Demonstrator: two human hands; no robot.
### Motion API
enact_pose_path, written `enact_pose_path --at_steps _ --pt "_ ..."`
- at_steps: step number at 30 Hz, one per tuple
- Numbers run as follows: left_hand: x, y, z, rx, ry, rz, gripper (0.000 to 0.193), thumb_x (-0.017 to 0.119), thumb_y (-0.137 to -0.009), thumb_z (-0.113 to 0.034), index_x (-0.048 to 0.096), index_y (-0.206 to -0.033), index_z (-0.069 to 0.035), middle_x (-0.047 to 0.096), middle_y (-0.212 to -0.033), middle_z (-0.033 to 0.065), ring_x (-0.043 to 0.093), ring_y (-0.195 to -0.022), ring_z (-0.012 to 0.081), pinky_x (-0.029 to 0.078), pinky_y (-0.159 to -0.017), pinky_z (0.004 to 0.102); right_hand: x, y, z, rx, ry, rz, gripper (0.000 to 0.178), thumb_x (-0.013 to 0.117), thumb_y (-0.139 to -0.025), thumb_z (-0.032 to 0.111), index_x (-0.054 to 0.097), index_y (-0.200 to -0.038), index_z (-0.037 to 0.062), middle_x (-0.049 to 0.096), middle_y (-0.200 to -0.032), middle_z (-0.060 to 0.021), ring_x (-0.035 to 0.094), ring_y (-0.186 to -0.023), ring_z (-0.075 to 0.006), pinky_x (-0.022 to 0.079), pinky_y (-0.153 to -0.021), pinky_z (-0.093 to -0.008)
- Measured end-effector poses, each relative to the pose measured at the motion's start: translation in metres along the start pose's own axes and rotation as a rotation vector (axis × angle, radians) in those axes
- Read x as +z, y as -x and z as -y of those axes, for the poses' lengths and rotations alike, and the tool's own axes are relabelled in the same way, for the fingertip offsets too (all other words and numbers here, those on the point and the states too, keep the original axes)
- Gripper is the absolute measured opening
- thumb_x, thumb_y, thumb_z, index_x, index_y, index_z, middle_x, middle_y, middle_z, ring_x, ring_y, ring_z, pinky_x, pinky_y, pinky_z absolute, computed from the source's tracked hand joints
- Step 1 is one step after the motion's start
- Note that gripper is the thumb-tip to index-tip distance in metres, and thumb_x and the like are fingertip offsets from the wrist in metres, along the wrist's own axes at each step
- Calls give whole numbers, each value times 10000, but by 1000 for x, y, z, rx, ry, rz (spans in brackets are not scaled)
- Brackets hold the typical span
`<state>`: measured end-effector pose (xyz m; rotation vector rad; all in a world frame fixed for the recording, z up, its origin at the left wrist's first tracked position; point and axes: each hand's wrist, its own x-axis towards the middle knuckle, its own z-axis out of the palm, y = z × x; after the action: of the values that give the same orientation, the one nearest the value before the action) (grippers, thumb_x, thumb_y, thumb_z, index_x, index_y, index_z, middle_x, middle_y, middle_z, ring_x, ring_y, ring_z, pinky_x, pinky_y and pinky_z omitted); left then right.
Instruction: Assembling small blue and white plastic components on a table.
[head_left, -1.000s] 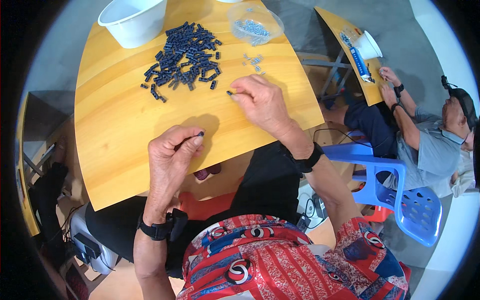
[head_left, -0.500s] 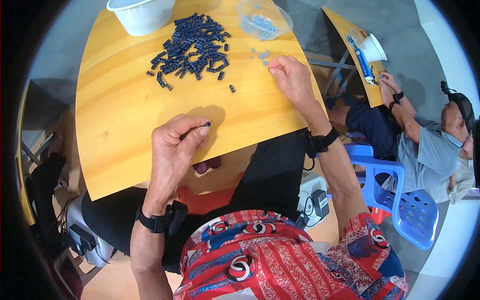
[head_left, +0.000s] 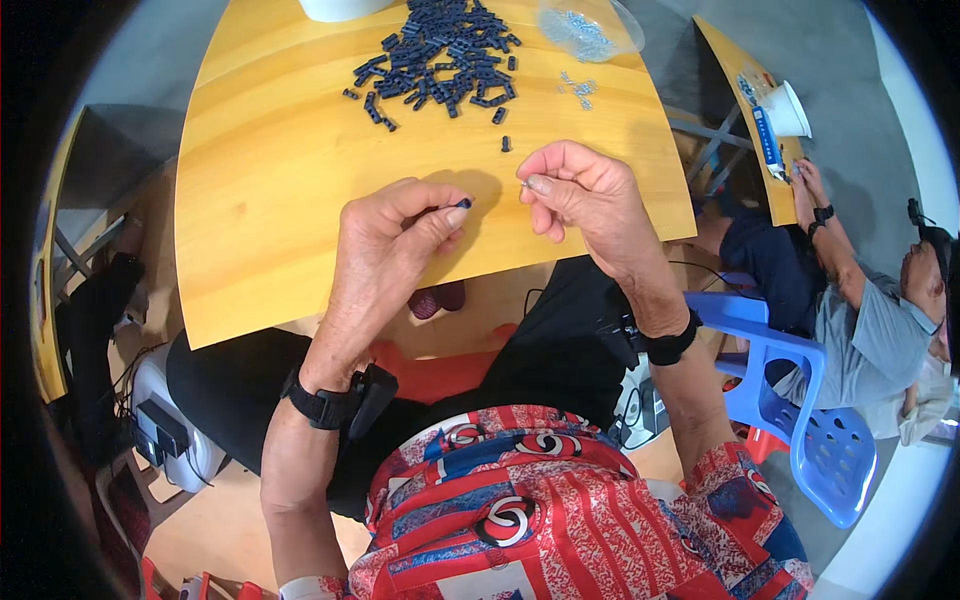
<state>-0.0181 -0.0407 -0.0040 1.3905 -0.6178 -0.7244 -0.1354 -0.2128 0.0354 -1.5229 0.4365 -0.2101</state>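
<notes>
The person's left hand (head_left: 395, 228) is closed in a pinch, thumb against bent forefinger, around a small dark piece (head_left: 463, 203) whose end pokes out past the fingertips. Facing it, near but apart, the right hand (head_left: 592, 198) has thumb and forefinger pressed together on a tiny metal part (head_left: 526, 184), too small and too covered for its shape to be told; the other fingers curl loosely below. Both hands are raised over the near part of a wooden bench (head_left: 255, 215), and each wrist wears a black band (head_left: 672, 347). Just beyond the right hand, a single dark block (head_left: 506, 144) sits by itself on the wood. Farther off is a heap of dark blocks (head_left: 450, 50), with several strays along its near edge. To the right of the heap lies a small scatter of shiny metal parts (head_left: 578, 91), and behind that a clear bowl (head_left: 625, 28) holds many more. A white tub (head_left: 343, 8), cut by the upper edge of the view, stands behind the heap toward the left. Away to the right, a co-worker in a grey shirt (head_left: 868, 335) sits with both hands at another bench (head_left: 722, 62), beside a blue chair (head_left: 800, 395).
</notes>
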Motion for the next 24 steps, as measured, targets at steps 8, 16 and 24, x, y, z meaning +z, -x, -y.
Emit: enact_pose_path --at_steps 8,16,24 --pt "-3 0 3 -9 16 -4 116 636 -834 -31 665 -938 13 640 -737 33 583 -666 80 493 -631 215 17 1 -8 2 -45 71 132 533 -909 79 609 -977 -3 597 -786 -16 550 -626 -52 420 -528 -166" --pt "-2 0 4 37 75 33 94 627 -837 -18 660 -901 43 620 -758 41 579 -643 85 473 -588 211 32 0 -9 -242 222 -23 241 540 -865 17 569 -1103 -7 602 -765 -19 537 -621 -57 443 -564 -188" --pt "-1 0 6 78 59 36 84 629 -835 -23 659 -886 36 595 -727 31 568 -634 80 462 -580 211 38 0 -6 -327 403 -49 260 546 -846 9 567 -1104 3 602 -703 -23 550 -600 -68 462 -573 -211"
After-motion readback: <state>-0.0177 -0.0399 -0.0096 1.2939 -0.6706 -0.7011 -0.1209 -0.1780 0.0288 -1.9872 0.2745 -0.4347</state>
